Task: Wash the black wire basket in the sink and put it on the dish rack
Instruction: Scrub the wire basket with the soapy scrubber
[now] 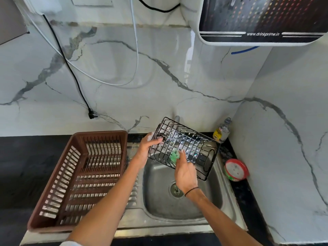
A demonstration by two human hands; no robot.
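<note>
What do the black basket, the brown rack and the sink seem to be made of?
Black wire basket: thin metal wire, probably with a black coating, soap film in its grid. Brown dish rack: moulded plastic by its look, matt and slatted. Sink: stainless steel, dull grey sheen with reflections.

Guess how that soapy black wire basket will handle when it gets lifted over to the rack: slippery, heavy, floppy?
Probably slippery: suds fill the mesh of the wire basket where the left hand grips its end. Likely light for its size, being open thin wire held up tilted over the sink by that hand alone. It looks stiff; the grid keeps its box shape while the right hand scrubs.
</note>
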